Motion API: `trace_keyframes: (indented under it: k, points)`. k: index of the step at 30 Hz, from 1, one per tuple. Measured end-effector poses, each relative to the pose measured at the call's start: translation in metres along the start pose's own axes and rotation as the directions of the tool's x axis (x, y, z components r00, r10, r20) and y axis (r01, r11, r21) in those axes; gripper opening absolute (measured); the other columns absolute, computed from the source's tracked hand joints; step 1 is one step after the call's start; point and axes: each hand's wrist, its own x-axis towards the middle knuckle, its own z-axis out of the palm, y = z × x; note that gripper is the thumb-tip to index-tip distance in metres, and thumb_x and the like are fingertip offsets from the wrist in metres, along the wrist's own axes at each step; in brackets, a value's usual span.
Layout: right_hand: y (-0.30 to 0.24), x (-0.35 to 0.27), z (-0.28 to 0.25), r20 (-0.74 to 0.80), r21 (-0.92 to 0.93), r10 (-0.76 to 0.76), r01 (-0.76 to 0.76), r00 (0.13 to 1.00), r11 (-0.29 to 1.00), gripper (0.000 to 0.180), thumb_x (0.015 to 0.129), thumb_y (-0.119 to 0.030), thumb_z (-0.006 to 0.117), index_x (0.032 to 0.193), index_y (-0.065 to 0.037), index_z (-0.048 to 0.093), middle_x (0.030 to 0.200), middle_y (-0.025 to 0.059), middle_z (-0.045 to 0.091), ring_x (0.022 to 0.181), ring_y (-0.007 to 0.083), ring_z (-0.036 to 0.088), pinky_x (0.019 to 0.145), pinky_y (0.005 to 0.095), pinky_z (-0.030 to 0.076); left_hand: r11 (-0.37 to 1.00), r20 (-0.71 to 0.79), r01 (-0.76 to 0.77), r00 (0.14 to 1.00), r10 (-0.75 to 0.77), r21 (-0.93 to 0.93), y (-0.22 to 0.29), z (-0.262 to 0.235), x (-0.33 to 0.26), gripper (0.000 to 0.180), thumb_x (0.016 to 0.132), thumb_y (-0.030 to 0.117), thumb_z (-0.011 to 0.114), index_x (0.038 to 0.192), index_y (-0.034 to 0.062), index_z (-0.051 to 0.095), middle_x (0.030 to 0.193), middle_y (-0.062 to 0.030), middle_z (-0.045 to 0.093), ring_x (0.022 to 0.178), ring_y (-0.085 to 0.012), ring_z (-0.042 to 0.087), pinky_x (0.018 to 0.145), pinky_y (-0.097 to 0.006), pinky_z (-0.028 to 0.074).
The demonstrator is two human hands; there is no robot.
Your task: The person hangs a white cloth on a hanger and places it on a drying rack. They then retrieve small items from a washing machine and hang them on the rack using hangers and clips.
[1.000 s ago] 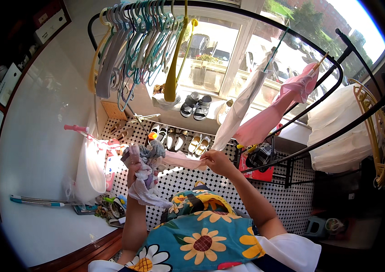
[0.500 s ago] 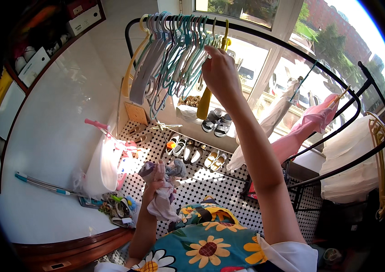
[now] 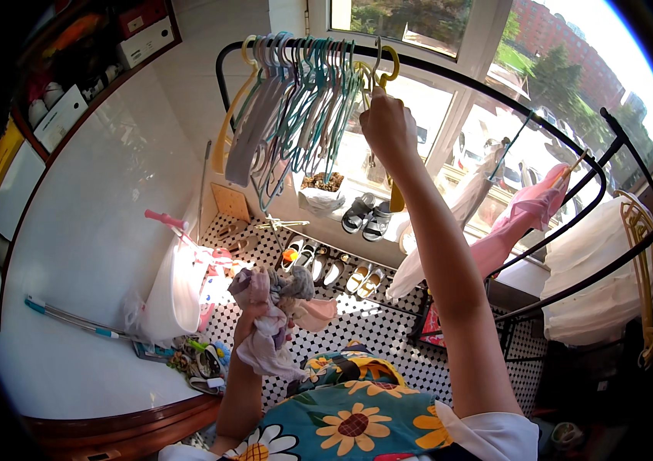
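My right hand (image 3: 386, 127) is raised to the black clothes rail (image 3: 495, 84) and grips a yellow hanger (image 3: 386, 65) at the end of a packed row of several hangers (image 3: 296, 100) in green, grey and yellow. My left hand (image 3: 253, 319) is held low in front of my chest, closed on a crumpled bundle of small garments (image 3: 273, 311) in grey, white and pale pink. A pink garment (image 3: 522, 219) and a white one (image 3: 465, 203) hang further right on the rail.
Pairs of shoes (image 3: 334, 269) line the black-and-white tiled floor below the window sill, with sandals (image 3: 369, 215) on the sill. A white bucket-like bag (image 3: 173, 296) and a mop handle (image 3: 73, 319) stand at the left wall. White cloth (image 3: 603, 284) hangs at right.
My right hand rose from the garments near my chest up to the rail and took hold of the yellow hanger. The left hand kept the bundle roughly in place.
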Motion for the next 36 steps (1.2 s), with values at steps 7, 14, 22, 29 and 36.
trace_keyframes:
  k: [7,14,22,29,36]
  points:
    - [-0.014,-0.033,-0.046,0.073,0.128,0.014,-0.023,0.997,0.992,0.028,0.073,-0.004,0.052,0.099,0.005,0.055,0.070,0.0224,0.062,0.066,0.0349,0.063,0.064,0.0440,0.049,0.997,-0.061,-0.069,0.996,0.070,0.019,0.008,0.014,0.004,0.044,0.075,0.033,0.058,0.110,0.0070,0.052,0.086,-0.0129,0.060,0.064,-0.0251,0.061,0.047,-0.034,0.052]
    - [-0.008,-0.104,-0.090,0.072,0.276,0.047,-0.065,0.996,0.959,0.038,0.079,-0.004,0.051,0.115,0.007,0.054,0.070,0.0208,0.062,0.060,0.0306,0.063,0.060,0.0406,0.049,0.993,0.028,-0.119,0.992,0.119,-0.025,0.032,0.021,0.014,0.050,0.074,0.037,0.061,0.109,0.0026,0.051,0.085,-0.0137,0.059,0.068,-0.0270,0.061,0.049,-0.037,0.052]
    - [0.027,-0.240,-0.082,-0.039,0.607,0.026,0.003,0.999,0.795,0.030,0.086,0.000,0.054,0.115,0.005,0.052,0.063,0.0062,0.053,0.051,0.0105,0.049,0.048,0.0251,0.039,0.970,0.297,-0.164,0.931,0.212,-0.179,0.049,0.020,0.033,0.051,0.080,0.037,0.054,0.120,0.0079,0.045,0.095,-0.0153,0.060,0.066,-0.0267,0.061,0.046,-0.035,0.051]
    - [0.054,-0.327,-0.034,0.068,0.654,-0.059,0.000,0.996,0.756,0.028,0.084,0.002,0.057,0.111,0.001,0.058,0.065,0.0089,0.054,0.046,0.0175,0.048,0.044,0.0290,0.036,0.982,0.315,-0.148,0.932,0.179,-0.119,0.068,0.030,0.037,0.054,0.079,0.038,0.055,0.120,0.0047,0.045,0.101,-0.0175,0.059,0.069,-0.0255,0.061,0.048,-0.036,0.053]
    - [0.055,-0.339,-0.019,0.146,0.699,-0.134,-0.006,0.980,0.715,0.011,0.084,0.002,0.054,0.095,0.002,0.056,0.062,0.0093,0.049,0.046,0.0230,0.046,0.043,0.0316,0.036,0.987,0.310,-0.163,0.938,0.155,-0.002,0.080,0.037,0.036,0.053,0.077,0.037,0.057,0.118,0.0046,0.048,0.098,-0.0162,0.061,0.072,-0.0266,0.064,0.049,-0.037,0.054]
